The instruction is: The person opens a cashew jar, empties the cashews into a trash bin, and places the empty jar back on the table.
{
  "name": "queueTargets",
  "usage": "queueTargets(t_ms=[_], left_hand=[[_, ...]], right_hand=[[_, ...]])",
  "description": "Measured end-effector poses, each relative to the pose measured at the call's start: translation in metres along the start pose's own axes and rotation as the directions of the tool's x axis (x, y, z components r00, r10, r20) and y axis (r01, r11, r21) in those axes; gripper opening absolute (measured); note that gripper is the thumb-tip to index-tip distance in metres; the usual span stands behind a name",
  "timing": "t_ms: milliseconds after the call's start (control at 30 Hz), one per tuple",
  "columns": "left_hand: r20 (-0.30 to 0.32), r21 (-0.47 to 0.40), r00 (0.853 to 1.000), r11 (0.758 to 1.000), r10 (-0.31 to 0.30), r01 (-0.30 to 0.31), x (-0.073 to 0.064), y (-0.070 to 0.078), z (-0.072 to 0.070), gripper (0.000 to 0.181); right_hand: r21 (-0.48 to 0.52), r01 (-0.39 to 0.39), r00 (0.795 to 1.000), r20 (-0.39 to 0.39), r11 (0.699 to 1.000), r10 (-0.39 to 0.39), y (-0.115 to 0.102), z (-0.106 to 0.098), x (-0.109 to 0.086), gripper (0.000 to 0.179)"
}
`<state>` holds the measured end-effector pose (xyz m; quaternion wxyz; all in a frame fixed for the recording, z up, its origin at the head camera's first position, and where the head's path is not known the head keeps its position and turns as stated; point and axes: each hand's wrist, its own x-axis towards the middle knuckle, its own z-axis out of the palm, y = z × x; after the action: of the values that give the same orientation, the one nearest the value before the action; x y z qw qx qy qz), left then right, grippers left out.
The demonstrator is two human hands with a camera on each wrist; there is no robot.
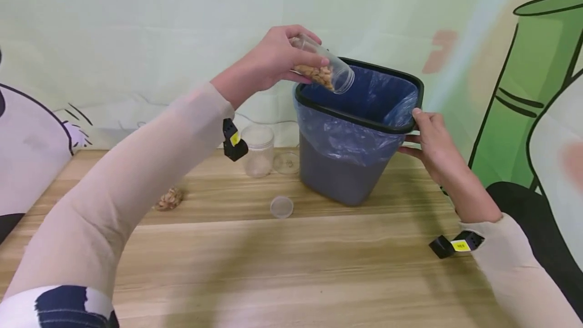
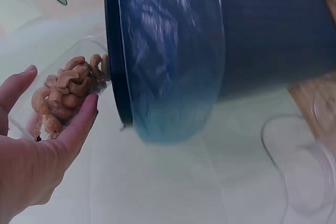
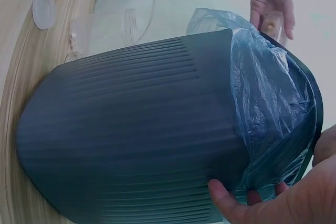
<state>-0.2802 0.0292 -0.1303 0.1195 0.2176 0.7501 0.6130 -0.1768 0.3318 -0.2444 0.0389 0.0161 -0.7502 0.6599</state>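
My left hand (image 1: pixel 284 59) grips a clear plastic jar (image 1: pixel 344 77) tilted mouth-down over the rim of a grey trash bin (image 1: pixel 339 178). Cashews (image 2: pixel 68 87) lie inside the jar, bunched toward its lower side. A blue bag (image 1: pixel 346 143) lines the bin and folds over its black rim. On the bin's right side, my right hand (image 1: pixel 432 140) holds the rim, thumb on top and fingers (image 3: pixel 226 195) against the bagged outer wall. The bin leans slightly on the table.
Left of the bin stands a second clear jar (image 1: pixel 258 153), with a clear round lid (image 1: pixel 287 163) beside it. Closer in lies a small translucent lid (image 1: pixel 281 207). A brown clump (image 1: pixel 169 199) sits on the wooden table (image 1: pixel 273 267), partly behind my left arm. A printed cloth wall (image 1: pixel 136 39) stands behind.
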Motion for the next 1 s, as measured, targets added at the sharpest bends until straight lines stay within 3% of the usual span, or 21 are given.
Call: queueTargets(t_ms=[233,433,633,800,1000], left_hand=[[-0.054,0.030,0.997,0.998,-0.052,0.053,-0.007,-0.005,-0.027,0.051],[-0.032,-0.020,0.998,0.998,-0.054,0.053,-0.006,-0.009,-0.026,0.050],[0.051,-0.054,0.998,0.998,-0.032,0.035,0.006,-0.011,0.000,0.050],[0.101,-0.104,0.995,0.994,-0.023,0.033,0.019,-0.011,0.037,0.049],[0.139,-0.173,0.990,0.984,-0.012,0.036,0.029,-0.010,0.079,0.047]], right_hand=[[-0.042,-0.012,1.000,-0.001,0.999,0.012,0.000,0.002,0.002,0.037],[-0.027,-0.032,0.999,-0.015,0.999,0.032,-0.001,0.001,0.004,0.036],[-0.030,-0.048,0.998,-0.034,0.998,0.047,0.002,0.005,0.005,0.035],[-0.031,-0.022,1.000,-0.011,0.999,0.021,0.003,0.009,0.008,0.035],[-0.030,-0.044,0.999,-0.015,0.999,0.044,0.005,0.011,0.008,0.035]])
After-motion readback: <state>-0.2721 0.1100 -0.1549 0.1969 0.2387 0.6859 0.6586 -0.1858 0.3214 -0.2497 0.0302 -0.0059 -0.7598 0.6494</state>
